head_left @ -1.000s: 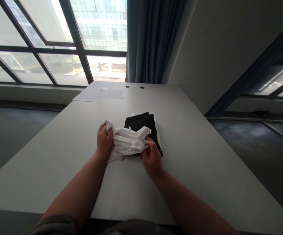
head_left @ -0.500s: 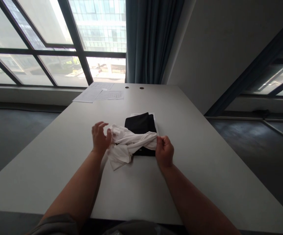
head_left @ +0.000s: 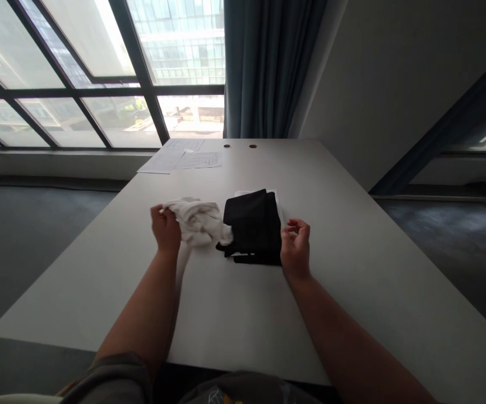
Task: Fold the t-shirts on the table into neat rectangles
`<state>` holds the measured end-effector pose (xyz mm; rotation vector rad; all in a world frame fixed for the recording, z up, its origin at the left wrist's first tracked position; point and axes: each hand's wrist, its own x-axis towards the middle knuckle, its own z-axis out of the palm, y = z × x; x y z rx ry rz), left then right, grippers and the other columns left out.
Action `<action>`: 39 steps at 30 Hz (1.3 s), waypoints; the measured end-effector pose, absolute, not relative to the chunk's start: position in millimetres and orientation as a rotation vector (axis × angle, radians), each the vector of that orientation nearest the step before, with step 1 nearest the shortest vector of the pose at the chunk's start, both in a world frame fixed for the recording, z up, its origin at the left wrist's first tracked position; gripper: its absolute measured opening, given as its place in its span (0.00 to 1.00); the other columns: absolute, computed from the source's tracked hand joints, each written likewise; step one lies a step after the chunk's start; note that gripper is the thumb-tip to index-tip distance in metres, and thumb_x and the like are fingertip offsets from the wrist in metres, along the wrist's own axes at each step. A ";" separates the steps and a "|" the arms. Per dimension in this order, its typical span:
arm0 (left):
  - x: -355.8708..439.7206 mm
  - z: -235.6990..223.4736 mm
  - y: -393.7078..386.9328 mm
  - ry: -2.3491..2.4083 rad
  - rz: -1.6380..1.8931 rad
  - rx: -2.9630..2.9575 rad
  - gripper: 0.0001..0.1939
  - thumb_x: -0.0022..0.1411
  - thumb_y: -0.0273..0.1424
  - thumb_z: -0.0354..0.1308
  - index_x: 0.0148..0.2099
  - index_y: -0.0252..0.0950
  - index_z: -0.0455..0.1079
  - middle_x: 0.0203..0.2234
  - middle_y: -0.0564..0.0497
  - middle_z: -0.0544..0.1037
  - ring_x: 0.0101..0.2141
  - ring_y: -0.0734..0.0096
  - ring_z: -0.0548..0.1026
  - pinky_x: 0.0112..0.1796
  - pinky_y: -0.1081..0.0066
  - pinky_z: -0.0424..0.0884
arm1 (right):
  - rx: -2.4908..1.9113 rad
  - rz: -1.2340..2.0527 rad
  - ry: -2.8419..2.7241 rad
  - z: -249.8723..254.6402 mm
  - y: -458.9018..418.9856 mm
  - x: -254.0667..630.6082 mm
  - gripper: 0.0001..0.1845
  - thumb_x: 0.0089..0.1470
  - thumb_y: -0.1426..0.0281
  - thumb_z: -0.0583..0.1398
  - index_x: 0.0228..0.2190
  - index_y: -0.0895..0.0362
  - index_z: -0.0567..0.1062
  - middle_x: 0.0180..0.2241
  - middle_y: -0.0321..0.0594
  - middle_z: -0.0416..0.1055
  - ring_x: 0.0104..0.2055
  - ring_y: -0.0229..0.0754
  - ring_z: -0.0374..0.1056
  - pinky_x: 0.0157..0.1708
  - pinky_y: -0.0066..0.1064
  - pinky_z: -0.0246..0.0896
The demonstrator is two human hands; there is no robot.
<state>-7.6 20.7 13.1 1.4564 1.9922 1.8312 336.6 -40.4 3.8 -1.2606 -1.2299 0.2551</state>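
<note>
A crumpled white garment (head_left: 198, 219), its exact kind unclear, is bunched up over the table left of centre. My left hand (head_left: 167, 227) grips it by its upper left side, fingers closed on the fabric. The loose right end, blurred by motion, overlaps the left edge of a folded black garment (head_left: 253, 224). Under that black stack, a white folded layer (head_left: 279, 202) peeks out at the back and right. Right beside the stack is my right hand (head_left: 296, 249), its fingers loosely curled and apart from the thumb, with no cloth visible in them.
The white table (head_left: 234, 314) stretches away toward a window and a blue curtain (head_left: 268, 73). Printed paper sheets (head_left: 162, 161) lie at its far left corner. Two round cable holes (head_left: 253, 146) sit close to the far edge.
My right hand has let go of the white garment. My left hand has closed on it, and the garment has shifted left, uncovering more of the black stack. The view has turned slightly.
</note>
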 end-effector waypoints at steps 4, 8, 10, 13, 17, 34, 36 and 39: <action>-28.0 11.1 34.1 2.078 1.728 1.576 0.17 0.70 0.33 0.52 0.58 0.35 0.66 0.52 0.41 0.76 0.53 0.59 0.74 0.54 0.58 0.69 | -1.255 0.193 -1.322 0.1 -40.0 335.9 0.16 0.61 0.66 0.58 0.50 0.52 0.65 0.52 0.47 0.63 0.44 0.43 0.66 0.38 0.36 0.69; -13.6 -4.0 38.8 2.226 1.107 1.848 0.25 0.70 0.36 0.54 0.66 0.36 0.65 0.72 0.35 0.52 0.71 0.39 0.48 0.65 0.37 0.49 | -1.251 0.180 -1.341 2.2 -40.8 335.7 0.17 0.59 0.69 0.58 0.50 0.52 0.65 0.53 0.47 0.63 0.43 0.44 0.66 0.38 0.38 0.69; -5.9 -13.6 41.2 2.244 0.936 1.861 0.29 0.67 0.42 0.59 0.67 0.41 0.66 0.74 0.37 0.49 0.71 0.32 0.43 0.63 0.29 0.42 | -1.247 0.171 -1.390 4.5 -41.8 334.9 0.15 0.59 0.70 0.58 0.49 0.53 0.67 0.50 0.46 0.64 0.44 0.45 0.66 0.41 0.40 0.70; -5.5 -23.3 52.9 2.309 0.661 1.873 0.34 0.66 0.49 0.58 0.70 0.45 0.64 0.73 0.38 0.52 0.72 0.33 0.43 0.64 0.29 0.37 | -1.245 0.137 -1.500 7.0 -44.7 332.6 0.13 0.60 0.71 0.57 0.47 0.53 0.70 0.48 0.46 0.65 0.49 0.49 0.67 0.50 0.46 0.68; -20.3 -26.2 85.7 2.399 0.501 1.881 0.36 0.68 0.52 0.51 0.73 0.44 0.59 0.74 0.39 0.50 0.72 0.37 0.42 0.65 0.33 0.39 | -1.280 0.042 -1.655 8.1 -49.5 329.9 0.11 0.60 0.71 0.58 0.45 0.53 0.74 0.49 0.47 0.69 0.53 0.53 0.66 0.56 0.50 0.64; -53.1 -14.4 161.7 2.625 0.863 1.624 0.29 0.69 0.32 0.53 0.70 0.32 0.60 0.74 0.31 0.42 0.72 0.38 0.38 0.64 0.33 0.39 | -1.294 -0.007 -1.823 11.2 -58.4 323.5 0.12 0.58 0.72 0.64 0.44 0.47 0.81 0.49 0.39 0.80 0.55 0.55 0.67 0.53 0.50 0.60; -39.5 -11.8 150.1 2.572 0.874 1.755 0.31 0.68 0.31 0.53 0.71 0.36 0.59 0.75 0.35 0.38 0.73 0.39 0.38 0.65 0.35 0.41 | -1.274 -0.030 -1.760 14.9 -59.9 323.5 0.12 0.59 0.72 0.63 0.43 0.47 0.82 0.44 0.40 0.80 0.52 0.54 0.68 0.52 0.50 0.60; -5.7 -9.8 121.1 2.390 0.954 1.844 0.34 0.68 0.34 0.55 0.74 0.36 0.56 0.74 0.34 0.45 0.73 0.41 0.42 0.68 0.41 0.43 | -1.267 -0.081 -1.684 21.1 -63.9 325.1 0.12 0.61 0.70 0.61 0.44 0.47 0.83 0.37 0.41 0.77 0.44 0.51 0.69 0.50 0.47 0.60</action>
